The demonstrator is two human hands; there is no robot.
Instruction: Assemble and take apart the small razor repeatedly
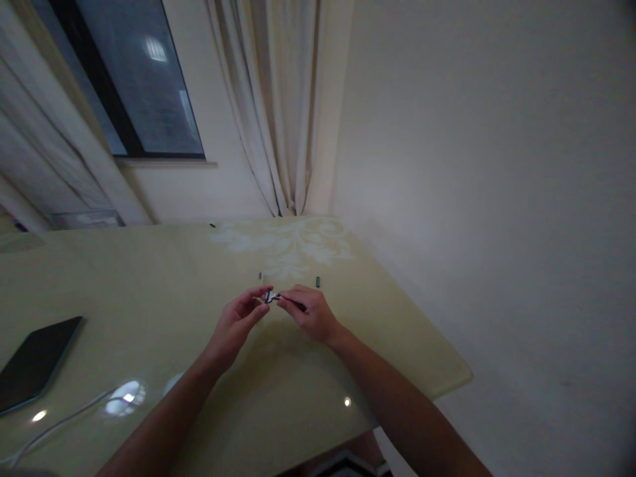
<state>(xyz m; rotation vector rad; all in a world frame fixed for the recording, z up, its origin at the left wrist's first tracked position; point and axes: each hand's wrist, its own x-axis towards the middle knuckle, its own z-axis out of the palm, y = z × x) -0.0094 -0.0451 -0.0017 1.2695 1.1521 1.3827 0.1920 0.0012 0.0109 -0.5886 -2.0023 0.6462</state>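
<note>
Over the middle of a pale yellow-green glossy table (149,278), my left hand (237,324) pinches a small silvery-dark object (271,297) between thumb and fingertips. My right hand (311,311) is closed round a thin dark stick-like tool (294,303) whose tip meets that small object. The two hands almost touch at the fingertips. What the small object is cannot be made out.
A dark tablet (34,361) lies at the table's left edge, with a white cable (59,421) near the front left. Two tiny parts (318,282) (260,275) lie beyond the hands. Behind are a window (129,79), curtains (278,99) and a wall close on the right.
</note>
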